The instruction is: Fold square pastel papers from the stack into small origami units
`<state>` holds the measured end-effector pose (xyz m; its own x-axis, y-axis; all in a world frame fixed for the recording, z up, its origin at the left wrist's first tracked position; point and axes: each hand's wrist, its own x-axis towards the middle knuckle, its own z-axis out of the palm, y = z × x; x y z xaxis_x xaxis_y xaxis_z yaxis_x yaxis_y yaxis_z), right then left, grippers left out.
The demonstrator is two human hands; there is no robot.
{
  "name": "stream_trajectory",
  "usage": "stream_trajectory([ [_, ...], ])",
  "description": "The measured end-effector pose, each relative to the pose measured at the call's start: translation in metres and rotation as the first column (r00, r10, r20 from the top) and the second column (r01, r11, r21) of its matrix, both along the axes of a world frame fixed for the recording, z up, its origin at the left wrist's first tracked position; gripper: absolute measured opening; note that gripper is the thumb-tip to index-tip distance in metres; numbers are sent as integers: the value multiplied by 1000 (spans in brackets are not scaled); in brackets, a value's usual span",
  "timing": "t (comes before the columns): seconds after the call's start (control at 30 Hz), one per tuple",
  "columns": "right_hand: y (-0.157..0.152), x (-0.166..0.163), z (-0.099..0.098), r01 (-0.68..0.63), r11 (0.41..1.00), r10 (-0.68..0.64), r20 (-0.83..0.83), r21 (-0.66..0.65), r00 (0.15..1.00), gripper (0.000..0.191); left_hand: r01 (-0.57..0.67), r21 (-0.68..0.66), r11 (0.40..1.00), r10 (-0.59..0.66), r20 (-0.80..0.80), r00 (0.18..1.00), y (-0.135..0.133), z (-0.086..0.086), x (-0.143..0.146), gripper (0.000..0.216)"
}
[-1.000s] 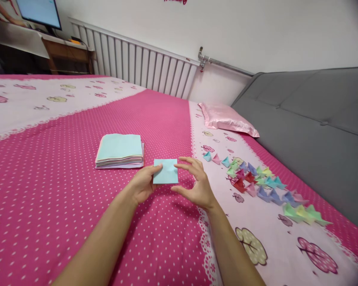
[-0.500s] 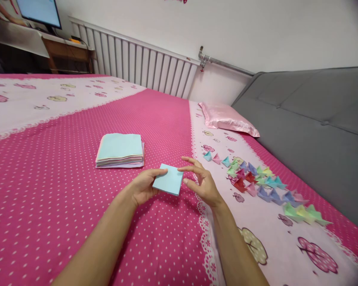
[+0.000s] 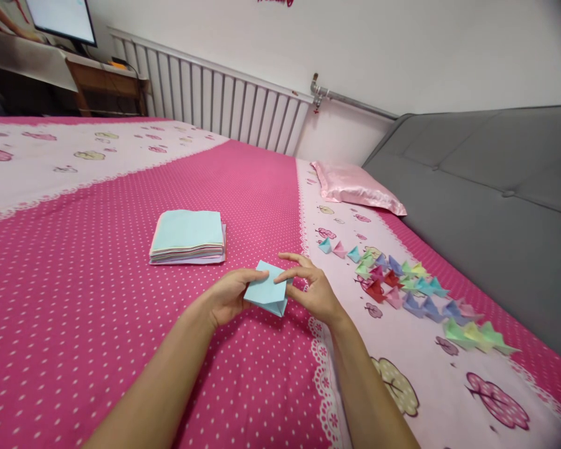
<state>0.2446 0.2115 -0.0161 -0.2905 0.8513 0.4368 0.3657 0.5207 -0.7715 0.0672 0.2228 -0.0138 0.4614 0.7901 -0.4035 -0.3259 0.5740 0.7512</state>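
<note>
Fingers (image 3: 256, 275) hold folded blue paper (image 3: 264, 292) from both sides.

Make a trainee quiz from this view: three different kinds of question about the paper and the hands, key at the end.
1. Multiple choice: What color is the top sheet of the paper stack?
A) red
B) light blue
C) yellow

2. True or false: The left hand holds the folded light-blue paper with its thumb on top.

3. Fill in the blank: Seen from the wearer's side, the origami boats sit to the ____ of both hands.

Key:
1. B
2. True
3. right
</note>
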Motion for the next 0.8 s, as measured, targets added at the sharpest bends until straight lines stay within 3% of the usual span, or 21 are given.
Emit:
stream_trajectory([
  [0.13, 1, -3, 0, 28, 998, -31, -60, -58, 998, 7, 17, 16, 1000, -17, 12, 1000, -1, 2, 1, 18],
  [0.33, -1, -11, -1, 100, 988, -114, -129, -116, 985, 15, 107, 91, 990, -120, 147, 982, -5, 9, 1, 42],
  [0.53, -1, -17, -6, 223, 962, -242, -116, -157, 963, 20, 140, 342, 929, -150, 4, 989, -8, 2, 4, 28],
  [0.67, 2, -18, -9, 235, 953, -273, -210, -189, 939, 26, 111, 350, 930, -98, -57, 994, -7, -2, 7, 26],
  [0.8, 2, -16, -8, 164, 944, -257, -325, -287, 910, 37, 112, 353, 929, -108, -31, 994, -7, -1, 6, 27],
])
